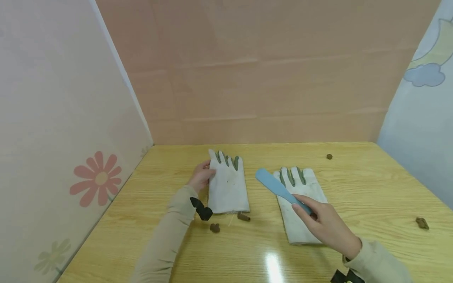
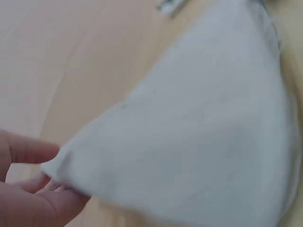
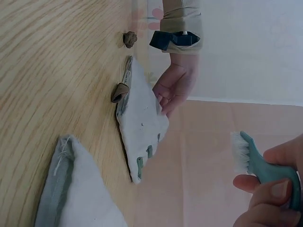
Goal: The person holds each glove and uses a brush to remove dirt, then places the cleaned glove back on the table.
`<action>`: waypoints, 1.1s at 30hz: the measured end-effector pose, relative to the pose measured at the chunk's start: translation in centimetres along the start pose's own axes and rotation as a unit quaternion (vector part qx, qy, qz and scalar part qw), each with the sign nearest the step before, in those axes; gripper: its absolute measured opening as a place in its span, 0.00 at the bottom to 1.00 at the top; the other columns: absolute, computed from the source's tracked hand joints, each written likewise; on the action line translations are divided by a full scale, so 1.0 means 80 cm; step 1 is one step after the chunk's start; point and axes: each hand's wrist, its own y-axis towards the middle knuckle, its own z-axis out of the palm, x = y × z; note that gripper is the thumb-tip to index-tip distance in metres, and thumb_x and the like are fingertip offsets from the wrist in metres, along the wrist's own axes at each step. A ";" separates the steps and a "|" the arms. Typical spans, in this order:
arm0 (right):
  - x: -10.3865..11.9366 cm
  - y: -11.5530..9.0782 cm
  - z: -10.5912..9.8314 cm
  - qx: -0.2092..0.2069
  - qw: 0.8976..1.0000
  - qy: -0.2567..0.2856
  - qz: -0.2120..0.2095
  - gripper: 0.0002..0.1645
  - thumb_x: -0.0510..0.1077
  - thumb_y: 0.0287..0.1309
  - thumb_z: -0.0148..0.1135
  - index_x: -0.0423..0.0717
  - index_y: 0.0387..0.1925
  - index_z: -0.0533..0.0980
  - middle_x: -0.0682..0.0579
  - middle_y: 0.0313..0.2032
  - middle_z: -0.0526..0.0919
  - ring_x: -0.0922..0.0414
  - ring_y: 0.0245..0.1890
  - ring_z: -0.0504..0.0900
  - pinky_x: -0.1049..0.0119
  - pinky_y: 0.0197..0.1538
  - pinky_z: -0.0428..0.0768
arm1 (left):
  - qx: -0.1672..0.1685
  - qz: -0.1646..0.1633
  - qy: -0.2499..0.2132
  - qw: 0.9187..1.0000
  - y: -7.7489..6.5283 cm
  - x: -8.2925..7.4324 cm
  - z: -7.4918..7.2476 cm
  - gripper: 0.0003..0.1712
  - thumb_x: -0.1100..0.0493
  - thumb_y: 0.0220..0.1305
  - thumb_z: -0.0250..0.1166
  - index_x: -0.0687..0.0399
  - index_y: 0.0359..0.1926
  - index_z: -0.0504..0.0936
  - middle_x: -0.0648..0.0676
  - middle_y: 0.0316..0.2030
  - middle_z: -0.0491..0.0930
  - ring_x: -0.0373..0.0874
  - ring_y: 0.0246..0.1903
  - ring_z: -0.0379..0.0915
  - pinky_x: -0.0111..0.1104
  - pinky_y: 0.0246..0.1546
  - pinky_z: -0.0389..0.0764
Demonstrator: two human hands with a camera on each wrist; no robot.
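A white work glove [image 1: 229, 188] with green strips between its fingers lies left of centre on the table. My left hand [image 1: 201, 177] pinches its left edge between thumb and fingers; in the left wrist view the pale cloth [image 2: 180, 137] is drawn to a point there, slightly blurred. My right hand [image 1: 327, 226] grips a blue brush [image 1: 274, 184], whose white bristles [image 3: 240, 153] show in the right wrist view. Beneath that hand and brush lies a second, similar glove [image 1: 297, 228], partly covered by them in the head view.
Brown crumpled bits lie about the wooden table [image 1: 141, 239]: one lump [image 1: 214, 228] and a rolled piece [image 1: 243, 217] by the left glove's cuff, a small one [image 1: 329, 156] at the back, another [image 1: 422, 223] far right. Walls [image 1: 265, 78] enclose the back and sides.
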 end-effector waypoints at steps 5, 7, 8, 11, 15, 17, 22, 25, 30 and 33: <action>-0.001 0.000 0.001 0.003 1.000 0.003 -0.005 0.19 0.41 0.65 0.52 0.38 0.54 0.74 0.64 0.12 0.61 0.73 0.12 0.51 0.75 0.16 0.60 | 0.012 -0.013 0.132 0.991 -0.073 -0.047 0.003 0.44 0.77 0.56 0.53 0.60 0.72 0.47 0.73 0.62 0.62 0.59 0.57 0.66 0.45 0.55 0.72; -0.001 -0.001 0.001 0.005 1.000 0.003 -0.002 0.19 0.41 0.65 0.52 0.38 0.55 0.74 0.64 0.12 0.61 0.73 0.12 0.51 0.75 0.15 0.60 | 0.003 -0.001 0.167 0.986 -0.081 -0.048 0.001 0.44 0.77 0.55 0.55 0.61 0.71 0.50 0.73 0.56 0.68 0.56 0.48 0.70 0.39 0.46 0.76; -0.001 -0.001 0.001 0.007 1.000 0.003 0.001 0.19 0.42 0.65 0.52 0.37 0.55 0.74 0.64 0.12 0.61 0.73 0.11 0.52 0.75 0.15 0.60 | -0.003 0.005 0.178 0.984 -0.077 -0.043 -0.001 0.43 0.76 0.55 0.56 0.60 0.71 0.51 0.73 0.54 0.70 0.54 0.46 0.71 0.37 0.43 0.76; -0.002 -0.003 0.001 0.014 1.000 0.005 0.009 0.20 0.42 0.66 0.52 0.37 0.55 0.73 0.64 0.12 0.61 0.73 0.11 0.52 0.75 0.15 0.60 | -0.023 0.021 0.190 0.981 -0.062 -0.026 -0.009 0.41 0.75 0.55 0.58 0.59 0.69 0.57 0.72 0.52 0.72 0.54 0.45 0.73 0.34 0.39 0.76; -0.003 -0.005 0.001 0.022 1.000 0.005 0.019 0.20 0.43 0.66 0.52 0.36 0.55 0.73 0.63 0.12 0.61 0.72 0.11 0.51 0.75 0.16 0.60 | -0.040 0.023 0.185 0.982 -0.051 -0.012 -0.015 0.37 0.74 0.55 0.59 0.57 0.67 0.62 0.70 0.55 0.72 0.58 0.52 0.72 0.41 0.46 0.78; -0.005 -0.007 0.001 0.024 0.999 0.006 0.022 0.21 0.43 0.66 0.51 0.36 0.55 0.73 0.63 0.12 0.60 0.72 0.12 0.51 0.75 0.16 0.60 | -0.045 0.026 0.180 0.982 -0.048 -0.008 -0.017 0.36 0.74 0.55 0.59 0.56 0.66 0.64 0.69 0.53 0.74 0.56 0.50 0.74 0.40 0.45 0.78; -0.010 -0.009 0.002 0.029 0.999 0.008 0.030 0.21 0.43 0.67 0.51 0.36 0.56 0.73 0.63 0.12 0.60 0.72 0.11 0.51 0.75 0.16 0.60 | -0.059 0.014 0.164 0.985 -0.045 -0.002 -0.018 0.35 0.75 0.54 0.59 0.58 0.65 0.65 0.68 0.54 0.74 0.56 0.51 0.74 0.40 0.47 0.78; -0.013 -0.010 0.001 0.032 0.999 0.000 0.041 0.21 0.44 0.67 0.50 0.37 0.56 0.73 0.62 0.13 0.60 0.72 0.12 0.52 0.74 0.17 0.61 | -0.067 -0.001 0.167 0.984 -0.048 -0.002 -0.018 0.34 0.73 0.57 0.58 0.61 0.66 0.63 0.69 0.56 0.72 0.58 0.55 0.71 0.43 0.52 0.75; -0.021 -0.011 -0.007 0.045 0.996 -0.021 0.068 0.19 0.45 0.69 0.46 0.39 0.53 0.73 0.61 0.14 0.59 0.70 0.12 0.52 0.74 0.17 0.60 | -0.071 -0.013 0.194 0.978 -0.060 -0.009 -0.017 0.32 0.63 0.63 0.58 0.60 0.67 0.60 0.69 0.62 0.64 0.61 0.60 0.64 0.48 0.57 0.70; -0.029 -0.009 -0.016 0.058 0.995 -0.032 0.080 0.17 0.46 0.72 0.41 0.39 0.48 0.71 0.60 0.14 0.58 0.69 0.12 0.52 0.73 0.17 0.60 | -0.054 -0.008 0.210 0.976 -0.073 -0.016 -0.014 0.34 0.58 0.65 0.57 0.57 0.69 0.57 0.68 0.66 0.57 0.63 0.64 0.57 0.50 0.61 0.67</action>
